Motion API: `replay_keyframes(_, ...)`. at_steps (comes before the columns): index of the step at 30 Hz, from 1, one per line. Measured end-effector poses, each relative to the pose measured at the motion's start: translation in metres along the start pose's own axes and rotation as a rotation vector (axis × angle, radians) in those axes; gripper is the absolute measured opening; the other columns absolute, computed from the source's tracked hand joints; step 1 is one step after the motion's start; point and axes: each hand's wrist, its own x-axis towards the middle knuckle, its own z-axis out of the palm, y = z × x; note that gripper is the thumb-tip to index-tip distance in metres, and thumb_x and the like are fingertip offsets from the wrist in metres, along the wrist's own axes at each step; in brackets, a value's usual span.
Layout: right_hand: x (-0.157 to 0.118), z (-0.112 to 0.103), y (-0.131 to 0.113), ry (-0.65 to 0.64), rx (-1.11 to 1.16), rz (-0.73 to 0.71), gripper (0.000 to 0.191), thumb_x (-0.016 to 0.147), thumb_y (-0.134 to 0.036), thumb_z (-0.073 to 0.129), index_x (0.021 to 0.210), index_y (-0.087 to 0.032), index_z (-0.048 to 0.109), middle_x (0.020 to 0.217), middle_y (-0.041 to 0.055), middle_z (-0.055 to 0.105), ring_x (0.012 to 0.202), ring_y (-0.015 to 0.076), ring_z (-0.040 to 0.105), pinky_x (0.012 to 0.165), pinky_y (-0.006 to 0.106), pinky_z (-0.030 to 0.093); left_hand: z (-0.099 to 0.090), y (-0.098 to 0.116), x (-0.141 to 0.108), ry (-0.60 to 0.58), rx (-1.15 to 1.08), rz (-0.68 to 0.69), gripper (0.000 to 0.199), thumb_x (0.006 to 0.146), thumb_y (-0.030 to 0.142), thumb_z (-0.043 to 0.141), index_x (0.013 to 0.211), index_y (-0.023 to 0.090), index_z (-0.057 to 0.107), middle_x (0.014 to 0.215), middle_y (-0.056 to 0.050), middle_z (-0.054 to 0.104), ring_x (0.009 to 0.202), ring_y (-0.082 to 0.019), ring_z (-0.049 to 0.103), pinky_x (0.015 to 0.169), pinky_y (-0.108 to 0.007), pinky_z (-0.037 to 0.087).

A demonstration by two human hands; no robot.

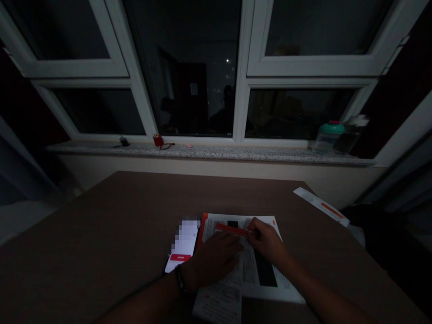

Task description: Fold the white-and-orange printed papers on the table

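My left hand [214,258] lies flat on a printed paper sheet [259,270], fingers together and holding nothing, with a dark band on its wrist [180,279]. My right hand [265,240] pinches the right end of a thin red strip [229,229] just above the sheet. The strip may be a marker; the dim light hides its exact kind. Left of the sheet lies a smartphone [182,243] with a lit, blurred screen and a red button, touching the edge of my left hand. An orange-red cover edge [201,231] shows under the sheet.
The papers lie on a brown wooden table [135,216], with a white slip [320,205] at its far right corner. Beyond stands a speckled stone windowsill [209,152] holding a small red object [158,140] and a green-lidded bottle [327,137].
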Motion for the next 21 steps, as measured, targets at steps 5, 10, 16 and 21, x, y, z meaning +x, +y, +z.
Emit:
replay_keyframes(5, -0.0017, -0.0032, -0.0039, -0.047, 0.004, -0.029, 0.013, 0.083, -0.015, 0.054, 0.075, -0.022, 0.047, 0.066, -0.0036, 0.053, 0.06, 0.0138, 0.052, 0.057, 0.022, 0.036, -0.0022, -0.0001, 0.0006, -0.048, -0.009, 0.005, 0.03, 0.088, 0.018, 0.063, 0.117, 0.022, 0.058, 0.125, -0.005, 0.059, 0.119, -0.025, 0.051, 0.104, -0.041, 0.038)
replay_keyframes(10, -0.0057, -0.0048, -0.0081, -0.174, -0.009, -0.217, 0.014, 0.078, -0.008, 0.055, 0.077, -0.021, 0.05, 0.072, -0.0024, 0.054, 0.065, 0.0137, 0.053, 0.059, 0.022, 0.036, -0.0017, -0.0005, 0.0003, -0.06, -0.016, 0.019, 0.032, 0.085, 0.016, 0.065, 0.115, 0.021, 0.058, 0.124, -0.005, 0.06, 0.117, -0.025, 0.052, 0.103, -0.039, 0.039)
replay_keyframes(16, -0.0006, 0.0002, -0.0052, -0.094, -0.047, -0.239, 0.021, 0.077, -0.002, 0.05, 0.071, -0.022, 0.045, 0.072, -0.0017, 0.052, 0.068, 0.0146, 0.053, 0.063, 0.023, 0.037, -0.0034, 0.0012, 0.0019, -0.056, 0.006, 0.018, 0.022, 0.087, 0.017, 0.063, 0.108, 0.021, 0.06, 0.116, -0.005, 0.061, 0.111, -0.025, 0.054, 0.098, -0.039, 0.042)
replay_keyframes(21, 0.0034, 0.0013, -0.0035, -0.019, -0.089, -0.129, 0.019, 0.08, -0.006, 0.049, 0.071, -0.022, 0.043, 0.071, -0.0014, 0.053, 0.067, 0.0151, 0.053, 0.063, 0.024, 0.037, -0.0024, 0.0008, 0.0015, -0.061, 0.02, 0.029, 0.016, 0.088, 0.017, 0.061, 0.104, 0.02, 0.061, 0.112, -0.005, 0.062, 0.108, -0.025, 0.056, 0.097, -0.039, 0.042)
